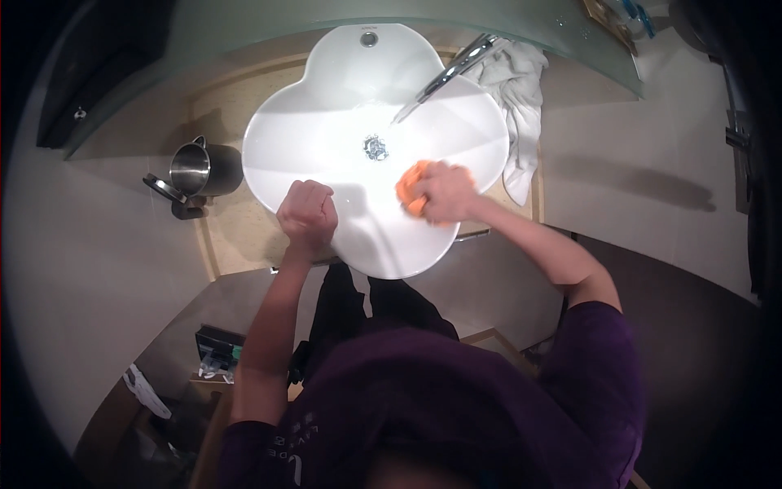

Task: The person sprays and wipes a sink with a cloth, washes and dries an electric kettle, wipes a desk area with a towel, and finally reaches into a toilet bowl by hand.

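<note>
Before me is a white ceramic washbasin (342,122) with a lobed rim. My right hand (449,192) grips a bunched orange cloth (410,189) over the basin's right front side; the hand is slightly blurred. Above the left front rim, my left hand (307,214) is curled into a fist, and nothing shows in it. A chrome faucet (455,68) reaches in from the upper right, with a stream of water (400,115) at its spout. Near the basin's middle lies a metal drain (376,148).
A steel kettle (214,168) with its lid raised stands on the beige countertop (235,244) left of the basin. A crumpled white towel (519,104) lies to the right, behind and beside the rim. Along the back runs a glass shelf (256,24).
</note>
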`<action>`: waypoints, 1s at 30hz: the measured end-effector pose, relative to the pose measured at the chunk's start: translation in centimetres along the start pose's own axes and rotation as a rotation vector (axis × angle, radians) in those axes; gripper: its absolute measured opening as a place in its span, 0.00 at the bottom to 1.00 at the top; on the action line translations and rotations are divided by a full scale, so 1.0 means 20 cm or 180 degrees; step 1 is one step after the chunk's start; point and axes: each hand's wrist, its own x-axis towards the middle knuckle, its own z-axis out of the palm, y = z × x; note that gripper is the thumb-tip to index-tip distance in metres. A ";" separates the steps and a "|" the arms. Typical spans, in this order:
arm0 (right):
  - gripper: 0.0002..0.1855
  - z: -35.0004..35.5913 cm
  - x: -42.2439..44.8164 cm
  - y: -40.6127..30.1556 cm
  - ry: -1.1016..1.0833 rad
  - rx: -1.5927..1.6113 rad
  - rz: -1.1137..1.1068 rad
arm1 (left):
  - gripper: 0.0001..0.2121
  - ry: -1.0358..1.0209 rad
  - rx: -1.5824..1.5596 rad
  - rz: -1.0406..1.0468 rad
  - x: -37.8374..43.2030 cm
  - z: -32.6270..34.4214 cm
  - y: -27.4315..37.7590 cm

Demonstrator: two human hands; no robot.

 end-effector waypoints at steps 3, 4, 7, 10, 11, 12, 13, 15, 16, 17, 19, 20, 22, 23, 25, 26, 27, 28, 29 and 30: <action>0.22 0.40 0.21 -0.17 0.0680 0.0155 -0.0717 | 0.06 -0.0087 -0.0065 0.0086 -0.02 0.02 -0.01; 0.24 0.41 0.31 -0.23 0.0944 0.0467 -0.0875 | 0.06 -0.0071 -0.0010 0.0074 -0.02 0.01 -0.03; 0.27 0.36 0.66 -0.24 0.1951 -0.0060 -0.0920 | 0.06 -0.0111 -0.0098 -0.0009 -0.01 0.00 -0.02; 0.25 0.11 0.84 -0.09 0.2552 -0.1100 -0.0667 | 0.06 -0.0111 -0.0055 0.0077 0.02 -0.02 0.01; 0.25 0.06 0.86 -0.02 0.2691 -0.1126 -0.0477 | 0.06 -0.0117 -0.0049 0.0094 0.02 -0.01 0.01; 0.23 -0.01 0.83 0.06 0.2733 -0.1047 -0.0526 | 0.06 -0.0070 -0.0058 0.0054 0.01 -0.01 0.01; 0.22 -0.08 0.78 0.13 0.2791 -0.0998 -0.0569 | 0.06 -0.0025 -0.0071 0.0039 0.01 -0.01 0.00; 0.19 -0.09 0.62 0.21 0.2652 -0.1466 -0.0240 | 0.06 0.0054 -0.0123 0.0049 -0.01 0.02 -0.02; 0.16 -0.08 0.55 0.21 0.2497 -0.1912 0.0068 | 0.07 0.0079 -0.0127 0.0042 -0.02 0.02 -0.03; 0.16 -0.03 0.45 0.20 0.2478 -0.1931 0.0068 | 0.07 0.0097 -0.0157 0.0042 -0.02 0.02 -0.03; 0.13 0.10 0.26 0.15 0.1704 -0.1482 0.0630 | 0.07 0.0150 -0.0105 0.0073 -0.02 0.02 -0.02; 0.13 0.13 0.18 0.06 0.1360 -0.1228 0.0658 | 0.07 0.0161 -0.0108 0.0076 -0.03 0.03 -0.01; 0.13 0.20 0.17 -0.11 0.0727 -0.0776 0.0465 | 0.06 0.0142 -0.0069 0.0069 -0.01 0.02 0.00; 0.13 0.27 0.22 -0.17 0.0416 -0.0570 0.0266 | 0.06 0.0100 -0.0040 0.0075 0.00 0.03 0.01; 0.15 0.32 0.30 -0.33 0.0596 0.0329 -0.0406 | 0.06 0.0124 -0.0162 -0.0095 -0.03 0.04 -0.01; 0.15 0.33 0.37 -0.37 0.0640 0.0341 -0.0423 | 0.06 0.0116 -0.0227 -0.0168 -0.02 0.04 -0.01; 0.18 0.32 0.47 -0.40 0.1181 0.0749 -0.0632 | 0.06 0.0111 -0.0292 -0.0236 -0.02 0.03 -0.01; 0.20 0.32 0.56 -0.38 0.1716 0.1170 -0.0837 | 0.05 0.0052 -0.0350 -0.0267 0.00 0.01 0.00; 0.21 0.33 0.67 -0.31 0.2329 0.0896 -0.0881 | 0.05 -0.0011 -0.0381 -0.0253 0.01 0.00 0.02; 0.22 0.33 0.77 -0.22 0.2947 0.0612 -0.0871 | 0.05 -0.0087 -0.0436 -0.0225 0.02 0.01 0.04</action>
